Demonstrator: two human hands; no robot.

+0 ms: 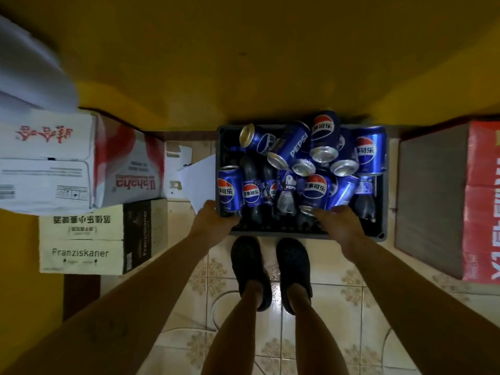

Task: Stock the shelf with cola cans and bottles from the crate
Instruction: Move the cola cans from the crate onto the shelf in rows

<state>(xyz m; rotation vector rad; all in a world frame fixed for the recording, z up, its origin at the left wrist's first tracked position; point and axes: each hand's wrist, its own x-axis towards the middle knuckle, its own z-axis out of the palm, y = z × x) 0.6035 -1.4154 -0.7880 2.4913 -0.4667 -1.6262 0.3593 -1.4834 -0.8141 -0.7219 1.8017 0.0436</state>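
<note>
- One dark crate (281,234) in the centre of the frame, standing on the tiled floor (338,307).
- Heaped inside: blue cola cans (324,136) lying at all angles, mostly toward the far side, and dark cola bottles (251,190) on their sides in the near half.
- Left hand (213,217) curled round the crate's near left corner, gripping the rim.
- Right hand (338,221) laid over the near rim, fingers loosely stretched, tips at the silver end of one can (308,209), nothing gripped.
- Black shoes (249,261) just below the crate.
- Left of frame: stacked cardboard boxes (81,239), with a white sheet of paper (200,177) just beside the crate's left wall.
- Right edge of frame: a red wrapped pack (481,198).
</note>
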